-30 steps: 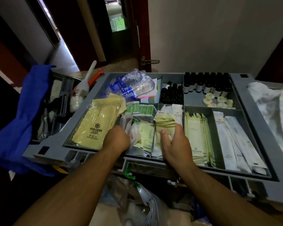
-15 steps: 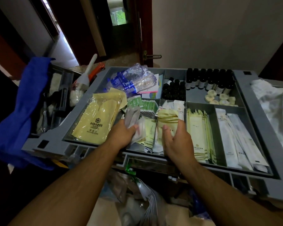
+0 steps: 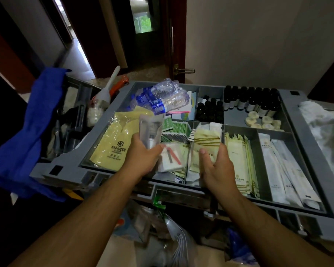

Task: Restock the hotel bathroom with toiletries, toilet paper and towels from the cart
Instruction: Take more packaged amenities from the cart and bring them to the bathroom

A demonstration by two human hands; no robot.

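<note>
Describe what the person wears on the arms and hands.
No gloves or rings show on the left hand or right hand. The left forearm and right forearm are bare to the picture's edge: no sleeve, watch or bracelet in view.

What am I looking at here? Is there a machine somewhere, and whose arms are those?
There is no machine. These are a person's two bare arms, filmed by a wide-angle camera worn on the head that looks forward and down. In front is a grey cart tray split into compartments. They hold yellow packets, water bottles, small dark bottles, round soaps and long white packets. A blue cloth hangs at the left. The left hand grips clear packets raised above the tray. The right hand touches a stack of cream striped packets. Whether it grips them is unclear.
</note>
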